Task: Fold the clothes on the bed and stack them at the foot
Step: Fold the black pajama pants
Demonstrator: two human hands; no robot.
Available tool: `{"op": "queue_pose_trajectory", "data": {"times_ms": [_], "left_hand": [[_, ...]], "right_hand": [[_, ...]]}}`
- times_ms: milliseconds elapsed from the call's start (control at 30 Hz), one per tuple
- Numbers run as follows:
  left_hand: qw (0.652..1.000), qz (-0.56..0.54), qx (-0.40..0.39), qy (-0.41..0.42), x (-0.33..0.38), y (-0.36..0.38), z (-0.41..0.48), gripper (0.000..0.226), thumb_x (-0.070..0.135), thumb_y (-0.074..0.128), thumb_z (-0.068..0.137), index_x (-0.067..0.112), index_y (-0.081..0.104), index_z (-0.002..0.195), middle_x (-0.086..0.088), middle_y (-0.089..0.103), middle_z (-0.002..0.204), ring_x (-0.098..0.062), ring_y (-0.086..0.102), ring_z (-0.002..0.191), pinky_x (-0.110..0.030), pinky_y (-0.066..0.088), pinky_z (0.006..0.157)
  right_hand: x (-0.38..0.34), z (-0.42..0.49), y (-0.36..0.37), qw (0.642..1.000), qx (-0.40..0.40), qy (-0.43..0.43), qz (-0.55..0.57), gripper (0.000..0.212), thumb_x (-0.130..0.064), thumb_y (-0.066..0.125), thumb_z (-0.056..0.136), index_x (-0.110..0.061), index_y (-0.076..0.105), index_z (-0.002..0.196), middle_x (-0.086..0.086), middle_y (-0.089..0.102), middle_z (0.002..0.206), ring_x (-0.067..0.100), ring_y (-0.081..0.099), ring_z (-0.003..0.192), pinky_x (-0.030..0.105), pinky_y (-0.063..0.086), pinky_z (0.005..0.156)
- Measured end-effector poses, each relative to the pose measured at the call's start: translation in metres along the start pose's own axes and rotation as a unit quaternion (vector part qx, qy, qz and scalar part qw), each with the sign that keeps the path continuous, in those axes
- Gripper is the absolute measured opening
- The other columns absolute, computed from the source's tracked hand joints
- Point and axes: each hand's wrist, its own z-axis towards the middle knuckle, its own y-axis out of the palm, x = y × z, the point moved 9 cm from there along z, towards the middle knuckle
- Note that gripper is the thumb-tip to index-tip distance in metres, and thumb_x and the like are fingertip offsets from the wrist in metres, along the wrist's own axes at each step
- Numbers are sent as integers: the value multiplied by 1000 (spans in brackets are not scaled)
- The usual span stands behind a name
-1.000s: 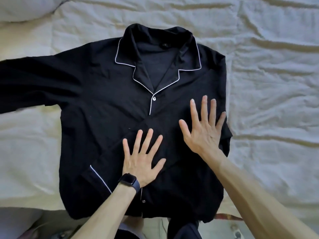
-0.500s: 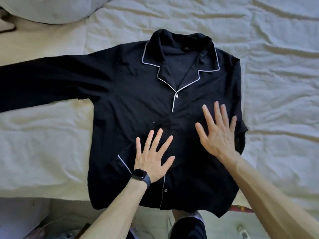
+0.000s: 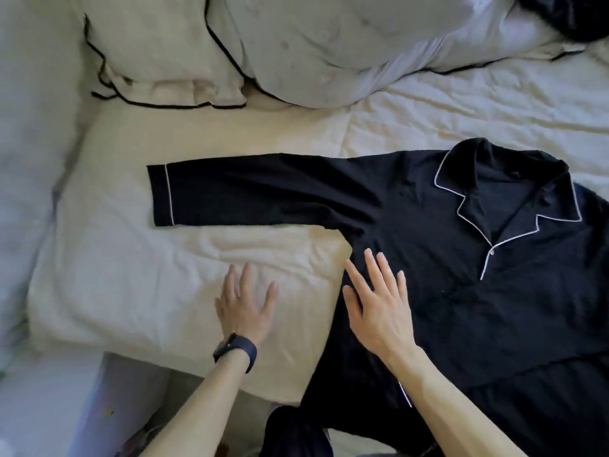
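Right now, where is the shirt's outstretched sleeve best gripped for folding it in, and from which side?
Probably pinch the white-piped cuff from its near edge with the left hand. The sleeve lies flat and straight on the sheet, so that free end should swing over the shirt.

Soft, even daylight, brightest on the sheets at the upper right of the frame. Shadows are faint. The left hand [image 3: 245,305] is motion-blurred; the left edge smears and bends.

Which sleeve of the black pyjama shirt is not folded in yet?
The outstretched sleeve, lying flat on the bedsheet beyond the left hand. The other sleeve is folded diagonally across the front of the shirt.
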Motion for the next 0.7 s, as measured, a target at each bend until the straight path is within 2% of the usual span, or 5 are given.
{"op": "queue_pose_trajectory", "data": {"times_ms": [167, 267, 500, 567, 700], "left_hand": [[918, -327, 66, -215, -89, -77, 91, 90, 70, 60, 86, 23, 27, 155, 0, 49, 140, -26, 52, 126, -37, 41, 101], [860, -431, 36, -271, -114, -104, 154, 73, 76, 66, 73, 15, 63, 112, -4, 64, 112, -26, 63, 106, -42, 49, 101], [809, -538, -14, -236, -94, -125, 225, 9, 21, 73, 86, 18, 67, 90, -3, 68, 90, -13, 65, 55, -23, 54, 54], [808, -554, -28, -201, -67, -139, 222, 5, 18, 68, 86, 19, 67, 91, -4, 67, 90, -16, 65, 66, -25, 54, 59], [841, -536, -72, -19, 28, -171, 190, 21, 9, 65, 86, 27, 74, 94, 4, 71, 85, -12, 66, 77, -24, 52, 62]], "right_hand": [[-87, 87, 28, 998, -45, -43, -29, 51, -42, 40, 108, -33, 37, 157, 8, 22, 169, 30, 12, 157, 61, 15, 123], [-119, 141, 46, 995, -69, -39, -53, 54, -49, 33, 107, -36, 30, 159, 6, 16, 170, 30, 3, 158, 63, 8, 122], [-132, 202, 111, 966, -246, 75, -35, 70, -73, 34, 97, -41, 26, 158, -1, 2, 172, 26, -4, 157, 57, 20, 123], [-135, 204, 111, 958, -273, 86, -22, 73, -75, 36, 95, -39, 28, 158, 0, 3, 172, 25, -4, 157, 55, 17, 124], [-145, 213, 54, 935, -226, 157, 224, 69, -76, 42, 93, -29, 58, 142, -4, 55, 148, 18, 39, 146, 31, 35, 111]]}}
